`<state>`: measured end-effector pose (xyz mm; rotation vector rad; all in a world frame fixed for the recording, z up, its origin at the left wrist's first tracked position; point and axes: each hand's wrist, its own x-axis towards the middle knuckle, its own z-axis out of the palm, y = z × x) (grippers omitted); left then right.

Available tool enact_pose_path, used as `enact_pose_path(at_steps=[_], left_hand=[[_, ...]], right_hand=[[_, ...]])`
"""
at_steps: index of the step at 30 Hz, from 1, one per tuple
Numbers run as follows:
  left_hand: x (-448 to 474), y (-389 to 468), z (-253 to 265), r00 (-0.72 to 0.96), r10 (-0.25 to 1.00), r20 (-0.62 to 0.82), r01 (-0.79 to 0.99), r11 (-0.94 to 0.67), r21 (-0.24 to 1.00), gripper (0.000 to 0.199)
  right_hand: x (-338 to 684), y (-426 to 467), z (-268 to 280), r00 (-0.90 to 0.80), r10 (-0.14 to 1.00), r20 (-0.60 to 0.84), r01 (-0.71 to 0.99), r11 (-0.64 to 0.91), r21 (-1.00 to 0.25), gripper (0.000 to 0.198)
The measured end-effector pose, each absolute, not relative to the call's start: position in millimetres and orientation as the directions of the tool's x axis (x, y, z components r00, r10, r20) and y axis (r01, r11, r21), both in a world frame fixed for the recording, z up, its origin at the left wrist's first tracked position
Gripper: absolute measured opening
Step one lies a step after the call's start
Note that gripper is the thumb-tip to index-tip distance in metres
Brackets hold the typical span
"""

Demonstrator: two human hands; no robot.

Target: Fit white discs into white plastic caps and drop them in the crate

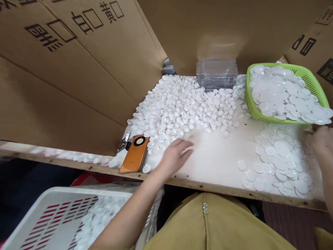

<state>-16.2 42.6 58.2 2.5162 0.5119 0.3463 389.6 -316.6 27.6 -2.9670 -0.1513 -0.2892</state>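
Observation:
My left hand [177, 155] rests low over the white table [215, 158], palm down, thumb and fingers apart, with nothing visible in it. Its fingertips are by the near edge of a heap of small, shiny white cup-shaped plastic pieces [182, 107]. At the far right my right hand [322, 140] is blurred, just below the corner of a green basket [286, 121], and its fingers cannot be made out. Thin white plastic discs [279, 149] fill that basket. A loose spread of similar discs [283, 170] lies beside my right hand.
Cardboard walls [78, 86] enclose the table's left, back and right. An orange phone [135, 154] and a nail clipper [125, 140] lie near the left front edge. A clear plastic-wrapped stack [217, 73] stands behind the heap. Below the edge sits a white basket [65, 191] holding white pieces.

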Motion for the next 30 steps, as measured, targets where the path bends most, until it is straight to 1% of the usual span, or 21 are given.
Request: enact_pose_path(at_steps=[2,3,4,5,6,7,8,10,12,13,15,16,17,18,20,23,24,25,27,29,30], left_hand=[[44,20,44,0.93,0.291,0.224,0.131,-0.832,0.539,0.026],[68,10,38,0.943,0.236,0.235,0.087,-0.855,0.511,0.029],[89,3,32,0.955,0.195,0.223,0.07,-0.88,0.47,0.032],[106,-3,28,0.966,0.167,0.198,0.068,-0.9,0.431,0.034],[119,-6,23,0.975,0.149,0.166,0.073,-0.916,0.395,0.034],[128,-8,20,0.981,0.142,0.135,0.084,-0.926,0.369,0.029],[134,-9,17,0.984,0.141,0.11,0.094,-0.93,0.354,0.024],[133,-7,14,0.985,0.152,0.083,0.114,-0.93,0.351,0.016],[118,-3,13,0.975,0.212,0.063,0.165,-0.888,0.429,0.016],[107,-1,13,0.967,0.252,0.039,0.198,-0.84,0.504,0.018],[81,5,14,0.947,0.321,-0.026,0.256,-0.701,0.666,0.021],[69,7,14,0.938,0.342,-0.056,0.275,-0.635,0.722,0.021],[57,10,14,0.931,0.356,-0.075,0.289,-0.598,0.748,0.021],[46,13,13,0.924,0.373,-0.081,0.303,-0.587,0.751,0.021],[31,18,10,0.904,0.422,-0.069,0.343,-0.62,0.706,0.02],[24,20,8,0.861,0.507,-0.019,0.431,-0.71,0.557,0.028],[25,18,9,0.86,0.511,0.02,0.428,-0.74,0.518,0.03],[28,15,11,0.872,0.485,0.065,0.394,-0.774,0.495,0.032],[40,5,14,0.924,0.354,0.143,0.244,-0.835,0.493,0.035],[59,-6,15,0.966,0.202,0.162,0.09,-0.848,0.522,0.044],[69,-12,15,0.977,0.153,0.146,0.051,-0.84,0.54,0.048]], right_hand=[[359,-306,41,0.988,0.104,0.11,0.132,-0.949,-0.287,0.035],[340,-298,48,0.986,0.155,0.062,0.167,-0.916,-0.364,0.031],[319,-287,52,0.966,0.259,0.02,0.242,-0.871,-0.428,0.028],[299,-274,55,0.922,0.387,-0.024,0.328,-0.813,-0.482,0.026],[280,-259,56,0.842,0.535,-0.06,0.432,-0.738,-0.518,0.025],[262,-244,54,0.736,0.674,-0.07,0.548,-0.652,-0.524,0.022],[247,-228,51,0.629,0.774,-0.069,0.653,-0.575,-0.494,0.021],[225,-199,42,0.492,0.863,-0.112,0.786,-0.496,-0.369,0.02],[213,-178,35,0.411,0.893,-0.184,0.846,-0.449,-0.286,0.02],[210,-172,33,0.388,0.899,-0.204,0.855,-0.434,-0.286,0.021],[209,-171,32,0.37,0.908,-0.194,0.84,-0.417,-0.348,0.025],[210,-174,33,0.378,0.908,-0.178,0.823,-0.418,-0.384,0.023],[212,-180,33,0.389,0.905,-0.174,0.808,-0.426,-0.407,0.019],[213,-187,34,0.4,0.898,-0.185,0.795,-0.44,-0.418,0.014],[215,-202,33,0.403,0.883,-0.24,0.779,-0.469,-0.416,0.009],[213,-220,29,0.403,0.863,-0.306,0.749,-0.503,-0.431,0.016],[211,-223,28,0.409,0.856,-0.315,0.731,-0.514,-0.448,0.016],[210,-224,27,0.42,0.846,-0.328,0.703,-0.532,-0.472,0.013],[208,-223,28,0.445,0.811,-0.379,0.578,-0.584,-0.57,0.01],[208,-218,30,0.471,0.769,-0.432,0.345,-0.611,-0.712,0.016],[209,-214,31,0.491,0.75,-0.442,0.218,-0.597,-0.772,0.02]])
